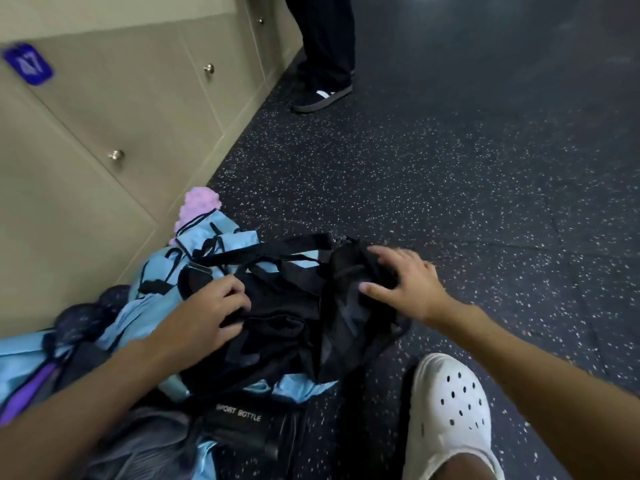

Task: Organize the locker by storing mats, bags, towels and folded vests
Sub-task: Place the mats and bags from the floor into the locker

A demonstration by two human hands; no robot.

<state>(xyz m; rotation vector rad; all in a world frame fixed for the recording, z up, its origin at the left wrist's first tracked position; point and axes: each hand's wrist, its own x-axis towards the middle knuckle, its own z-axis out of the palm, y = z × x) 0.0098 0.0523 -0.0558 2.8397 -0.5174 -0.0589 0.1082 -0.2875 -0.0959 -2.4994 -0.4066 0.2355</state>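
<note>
Beige locker doors (104,109) with a blue number tag (27,64) line the left side, and a heap lies on the speckled floor (450,168) at their foot. In it, a lilac towel (201,202) pokes out behind light blue vests (221,233) trimmed in black. The left hand (204,313) curls its fingers into the near end of a black mesh bag (294,323) that lies on the vests. The right hand (405,282) rests flat, fingers spread, on the bag's far end. A white clog (450,410) stands just right of the bag.
</note>
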